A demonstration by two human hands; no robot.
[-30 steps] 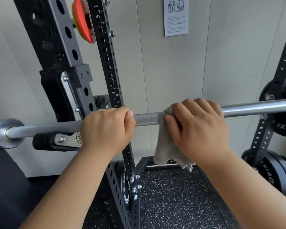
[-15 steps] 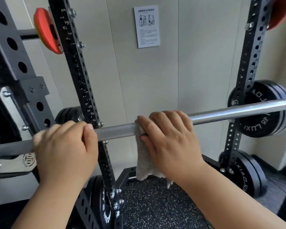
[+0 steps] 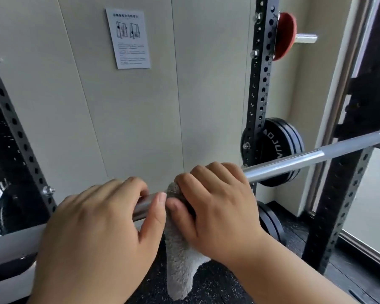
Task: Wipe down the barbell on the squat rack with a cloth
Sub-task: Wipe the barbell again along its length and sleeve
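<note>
hands [image 3: 97,233] [image 3: 217,211] closer on barbell [image 3: 305,157], cloth [image 3: 180,260] half-hidden

Soft daylight fills the scene, brightest at the window [image 3: 369,194] on the right edge, where the glass is washed out to near white. The pale wall [image 3: 140,117] is evenly lit, with one faint, soft-edged shadow above the right hand [image 3: 217,207]. The barbell [image 3: 294,163] carries a bright streak of glare toward the right; its near end at the lower left is blurred. The left hand [image 3: 92,233] and the cloth [image 3: 180,266] are lit flatly and look slightly soft. Wide-angle distortion tilts the rack uprights [image 3: 20,139] at both edges. Print on the wall notice [image 3: 128,38] is too smeared to read
</note>
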